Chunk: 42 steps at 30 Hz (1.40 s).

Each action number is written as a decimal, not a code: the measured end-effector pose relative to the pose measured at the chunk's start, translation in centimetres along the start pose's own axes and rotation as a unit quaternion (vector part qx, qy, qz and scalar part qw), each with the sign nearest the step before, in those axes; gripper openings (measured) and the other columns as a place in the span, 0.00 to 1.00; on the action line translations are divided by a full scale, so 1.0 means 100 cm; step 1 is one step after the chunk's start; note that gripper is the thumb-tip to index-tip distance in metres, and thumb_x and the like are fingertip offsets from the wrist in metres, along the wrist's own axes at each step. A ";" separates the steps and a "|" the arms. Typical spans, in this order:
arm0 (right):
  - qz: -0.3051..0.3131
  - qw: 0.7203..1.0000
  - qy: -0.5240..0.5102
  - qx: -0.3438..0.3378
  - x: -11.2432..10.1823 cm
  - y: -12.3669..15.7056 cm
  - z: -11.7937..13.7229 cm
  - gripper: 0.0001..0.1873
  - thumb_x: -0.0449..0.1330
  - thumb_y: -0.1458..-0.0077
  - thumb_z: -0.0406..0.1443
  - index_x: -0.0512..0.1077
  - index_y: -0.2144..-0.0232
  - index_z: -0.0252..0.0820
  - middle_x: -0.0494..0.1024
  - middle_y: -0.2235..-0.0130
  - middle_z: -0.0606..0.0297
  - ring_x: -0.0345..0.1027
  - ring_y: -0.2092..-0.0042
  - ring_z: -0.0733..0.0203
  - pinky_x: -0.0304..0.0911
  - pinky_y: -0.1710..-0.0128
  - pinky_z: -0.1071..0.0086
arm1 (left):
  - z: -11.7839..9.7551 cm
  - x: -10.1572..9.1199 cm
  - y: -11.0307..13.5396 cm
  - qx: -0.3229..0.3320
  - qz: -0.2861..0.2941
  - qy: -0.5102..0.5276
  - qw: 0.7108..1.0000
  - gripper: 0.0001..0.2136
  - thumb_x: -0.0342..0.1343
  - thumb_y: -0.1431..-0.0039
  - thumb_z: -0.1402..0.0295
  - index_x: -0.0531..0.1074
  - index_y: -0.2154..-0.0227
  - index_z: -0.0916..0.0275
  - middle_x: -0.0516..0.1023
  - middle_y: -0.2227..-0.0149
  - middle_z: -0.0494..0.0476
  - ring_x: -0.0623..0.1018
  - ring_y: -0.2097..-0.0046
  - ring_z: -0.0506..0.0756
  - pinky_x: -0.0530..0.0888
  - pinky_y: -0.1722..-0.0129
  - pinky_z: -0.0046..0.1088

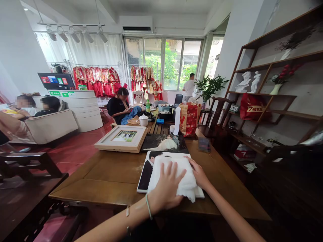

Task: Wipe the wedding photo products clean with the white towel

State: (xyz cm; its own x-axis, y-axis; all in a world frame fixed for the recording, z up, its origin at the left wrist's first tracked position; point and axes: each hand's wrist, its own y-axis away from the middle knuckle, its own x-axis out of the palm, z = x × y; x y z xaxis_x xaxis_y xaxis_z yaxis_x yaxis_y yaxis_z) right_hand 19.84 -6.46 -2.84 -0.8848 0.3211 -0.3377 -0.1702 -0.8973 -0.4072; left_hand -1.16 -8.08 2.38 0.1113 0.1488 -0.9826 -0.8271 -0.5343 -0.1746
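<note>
White cloth (188, 186) lies bunched on a photo panel (144, 176), lower centre of the frame; panel is flat on the wooden table (101, 181), dark-suited figure showing at its left side, most of the rest covered; my left hand (168, 185) is palm down on the cloth, fingers spread wide, not closed round anything; my right hand (199, 173) is at the cloth's right edge, over the panel's side, fingers pointing up-left; can't tell if it pinches the edge or only rests there.

Just behind the panel, mid-frame, a darker photo panel (164, 144) with a pale gown; left of that, a light-framed picture (121, 138) lying flat; white lidded pot (143, 120) beyond it; red-and-tan paper bag (189, 121) right of centre; seated person (117, 109) left of centre, farther back; red garments (96, 80) on a rack, upper left; wooden shelves (268, 79) fill the right side.
</note>
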 end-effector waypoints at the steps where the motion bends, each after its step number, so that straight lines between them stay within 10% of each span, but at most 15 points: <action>1: 0.003 1.000 -0.004 -0.006 0.000 -0.001 0.000 0.24 0.53 0.55 0.32 0.72 0.54 0.48 0.70 0.45 0.62 0.60 0.42 0.54 0.53 0.42 0.55 | -0.004 0.000 0.004 0.001 0.001 0.002 1.000 0.41 0.49 0.48 0.47 0.38 0.36 0.55 0.44 0.36 0.69 0.44 0.38 0.74 0.41 0.45 0.62; 19: 0.000 0.998 0.055 -0.020 0.002 0.002 0.005 0.21 0.51 0.52 0.32 0.73 0.55 0.43 0.71 0.46 0.59 0.60 0.42 0.54 0.51 0.40 0.54 | 0.034 0.003 -0.037 -0.078 -0.010 -0.023 0.997 0.32 0.47 0.43 0.51 0.48 0.37 0.54 0.53 0.39 0.69 0.53 0.39 0.70 0.49 0.46 0.59; 35: 0.009 0.997 0.068 -0.017 0.000 -0.002 0.007 0.21 0.49 0.51 0.32 0.73 0.56 0.42 0.70 0.45 0.58 0.59 0.42 0.57 0.50 0.40 0.54 | -0.008 -0.050 0.036 -0.043 0.164 0.045 0.984 0.44 0.58 0.55 0.64 0.40 0.37 0.52 0.38 0.34 0.65 0.40 0.36 0.71 0.42 0.44 0.61; 42: 0.003 0.998 0.059 -0.015 -0.001 0.003 0.008 0.20 0.50 0.50 0.32 0.74 0.56 0.43 0.70 0.45 0.59 0.59 0.41 0.55 0.50 0.40 0.53 | 0.037 -0.024 0.008 -0.059 0.056 0.016 0.997 0.34 0.52 0.45 0.59 0.44 0.37 0.51 0.46 0.35 0.64 0.46 0.36 0.69 0.47 0.44 0.58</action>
State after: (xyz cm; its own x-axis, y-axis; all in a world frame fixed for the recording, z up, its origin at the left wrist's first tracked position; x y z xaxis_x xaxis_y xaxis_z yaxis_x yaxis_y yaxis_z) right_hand 19.51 -6.95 -2.24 -0.8283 0.3505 -0.4371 -0.1500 -0.8904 -0.4297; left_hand -4.17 -5.78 4.80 0.0412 0.0563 -0.9976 -0.7647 -0.6408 -0.0677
